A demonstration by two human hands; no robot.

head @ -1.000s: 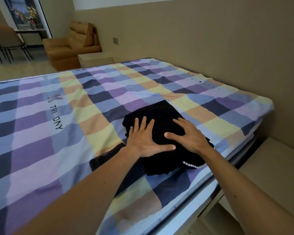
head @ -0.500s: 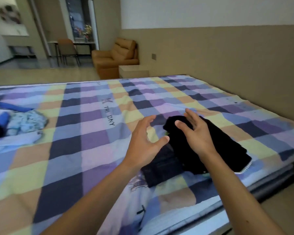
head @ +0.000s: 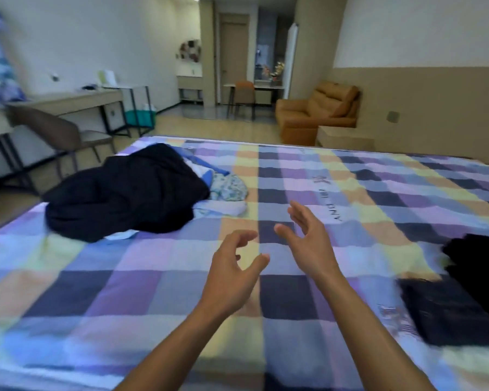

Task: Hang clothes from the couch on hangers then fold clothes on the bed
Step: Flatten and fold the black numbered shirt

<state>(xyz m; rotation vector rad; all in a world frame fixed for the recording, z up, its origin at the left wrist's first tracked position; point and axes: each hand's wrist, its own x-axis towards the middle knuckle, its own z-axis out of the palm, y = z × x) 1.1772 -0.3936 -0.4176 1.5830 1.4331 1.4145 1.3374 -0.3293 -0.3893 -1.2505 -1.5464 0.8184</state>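
Both bare forearms are stretching out over the bed (head: 124,277), whose smooth cover is showing checks of purple, blue, yellow and peach. The left hand (head: 232,275) is hovering above the cover with its fingers loosely curled and its thumb set apart, gripping nothing. Just beside it, the right hand (head: 311,244) is standing on edge, palm facing left, with its fingers nearly straight and close together and its thumb spread; it too is holding nothing.

At the right edge of the bed, two folded dark garments are lying flat: a navy piece (head: 446,314) nearer, and a black piece (head: 477,266) just behind it, blurred.

Farther off on the left, a rumpled heap is sitting on the cover: a bulky dark garment (head: 124,190) is lying over pale cloth (head: 223,208), with a light patterned piece (head: 229,187) showing at its right side.

Beyond the bed, a tan padded couch (head: 314,111) is standing against the right wall, with nothing visible lying on it. A low bedside table (head: 345,136) is standing just beside it. A desk (head: 68,101) and a brown chair (head: 54,131) are standing on the left.
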